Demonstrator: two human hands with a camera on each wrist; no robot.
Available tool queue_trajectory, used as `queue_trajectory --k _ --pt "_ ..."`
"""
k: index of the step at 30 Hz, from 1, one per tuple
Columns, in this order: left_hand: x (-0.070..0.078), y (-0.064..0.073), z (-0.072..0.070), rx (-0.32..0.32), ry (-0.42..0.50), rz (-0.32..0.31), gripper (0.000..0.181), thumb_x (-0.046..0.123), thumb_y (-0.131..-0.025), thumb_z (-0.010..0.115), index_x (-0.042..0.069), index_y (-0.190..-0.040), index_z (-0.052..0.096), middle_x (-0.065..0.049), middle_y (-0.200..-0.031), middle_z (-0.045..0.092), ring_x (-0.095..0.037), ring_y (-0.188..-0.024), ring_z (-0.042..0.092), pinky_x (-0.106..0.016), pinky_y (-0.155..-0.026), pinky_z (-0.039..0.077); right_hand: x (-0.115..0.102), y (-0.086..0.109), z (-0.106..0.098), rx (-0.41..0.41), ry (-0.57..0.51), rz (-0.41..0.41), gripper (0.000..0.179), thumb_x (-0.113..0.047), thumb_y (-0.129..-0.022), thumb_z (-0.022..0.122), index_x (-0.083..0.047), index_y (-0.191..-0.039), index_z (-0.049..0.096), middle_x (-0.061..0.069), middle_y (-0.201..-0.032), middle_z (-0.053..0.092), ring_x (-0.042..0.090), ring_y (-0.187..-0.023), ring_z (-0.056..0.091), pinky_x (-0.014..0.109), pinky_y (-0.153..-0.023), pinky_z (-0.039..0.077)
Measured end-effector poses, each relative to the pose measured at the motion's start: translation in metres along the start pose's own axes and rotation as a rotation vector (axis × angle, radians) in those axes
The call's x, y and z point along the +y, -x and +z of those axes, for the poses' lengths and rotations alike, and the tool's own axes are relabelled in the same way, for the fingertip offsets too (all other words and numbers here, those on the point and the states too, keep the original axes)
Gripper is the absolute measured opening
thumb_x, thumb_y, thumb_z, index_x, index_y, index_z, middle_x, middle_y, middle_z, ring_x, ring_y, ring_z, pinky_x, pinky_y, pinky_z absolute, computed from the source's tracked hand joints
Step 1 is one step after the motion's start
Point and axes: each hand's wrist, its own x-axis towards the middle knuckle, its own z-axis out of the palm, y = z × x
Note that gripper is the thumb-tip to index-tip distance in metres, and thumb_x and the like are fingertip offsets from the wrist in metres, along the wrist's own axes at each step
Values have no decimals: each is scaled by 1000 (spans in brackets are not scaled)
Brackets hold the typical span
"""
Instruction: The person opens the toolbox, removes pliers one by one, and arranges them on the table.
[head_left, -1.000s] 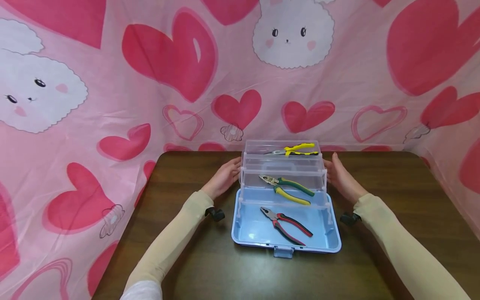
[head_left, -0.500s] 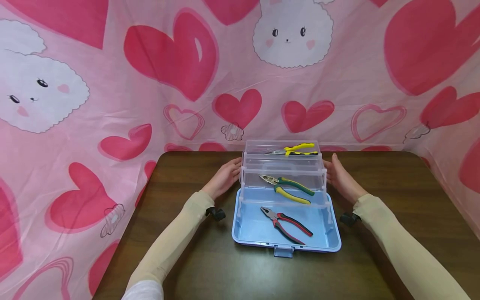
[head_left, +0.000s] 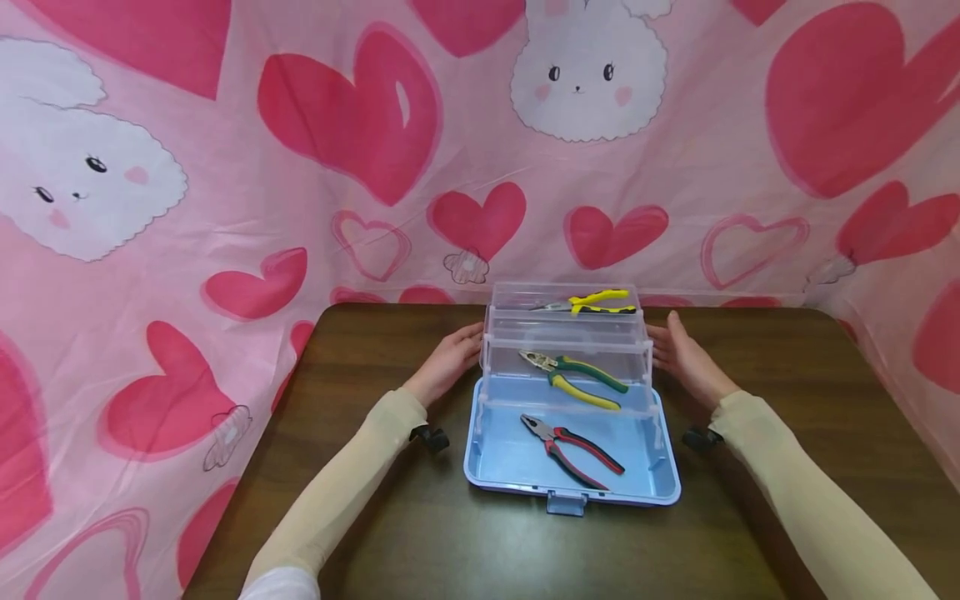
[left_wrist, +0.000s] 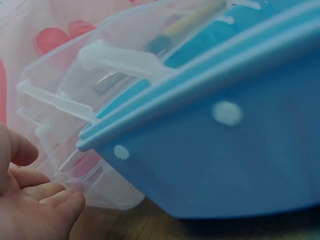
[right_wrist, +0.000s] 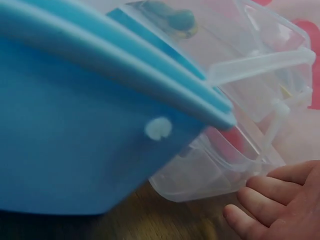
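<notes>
A toolbox with a light blue base (head_left: 502, 467) stands open on the table, its clear plastic trays (head_left: 510, 383) fanned out in steps toward the back. Red-and-black combination pliers (head_left: 573, 450) lie in the base. Green-and-yellow combination pliers (head_left: 577, 379) are in the middle tray, and yellow-and-black long-nose pliers (head_left: 592, 302) in the top one. At the box's left rear side is my left hand (head_left: 452, 358), fingers extended, fingertips right at the clear plastic. My right hand (head_left: 686, 360) mirrors it on the right, thumb up. In the right wrist view, its fingers (right_wrist: 270, 195) lie beside the clear lid (right_wrist: 195, 175).
The dark wooden table (head_left: 375, 517) carries the box near its back edge. Close behind hangs a pink cloth (head_left: 420, 242) with hearts and rabbit faces. A clear latch (head_left: 566, 503) juts from the base's front. White hinge arms (left_wrist: 125, 62) link the trays to the base.
The head view has shifted slightly. Both hands, the toolbox and the pliers keep their places.
</notes>
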Motion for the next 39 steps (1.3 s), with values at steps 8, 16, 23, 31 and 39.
queue_trajectory --k 8,16,23,31,39 --pt "3 24 -6 80 -126 15 41 24 -110 53 5 -147 54 -14 -147 59 -30 -134 59 -38 -112 46 -4 10 -9 76 79 11 98 -73 -103 13 5 -161 28 30 -158 41 42 -139 51 39 -109 45" --pt "3 51 0 147 -299 63 36 25 -106 61 5 -136 64 -15 -133 67 -33 -120 67 -45 -107 51 -12 18 -13 147 78 -1 90 -69 -104 31 6 -152 43 29 -143 56 9 -107 70 25 -92 57" --pt "-4 73 14 217 -353 82 30 21 -105 63 4 -130 68 -15 -123 71 -34 -108 70 -46 -99 57 -28 21 -13 202 133 -22 76 -61 -107 37 2 -148 49 28 -142 58 36 -119 63 27 -94 56" --pt "-8 90 26 230 -362 84 28 19 -104 65 4 -128 67 -13 -117 71 -26 -101 69 -44 -98 57 -45 19 -12 249 197 -105 64 -51 -109 44 0 -148 52 27 -139 60 24 -109 67 20 -88 55" --pt "-12 105 30 230 -379 54 31 20 -102 68 5 -129 66 -12 -119 72 -26 -105 71 -43 -97 58 -64 27 -8 280 321 -129 63 -52 -105 55 -10 -152 51 19 -141 60 36 -113 63 15 -85 53"
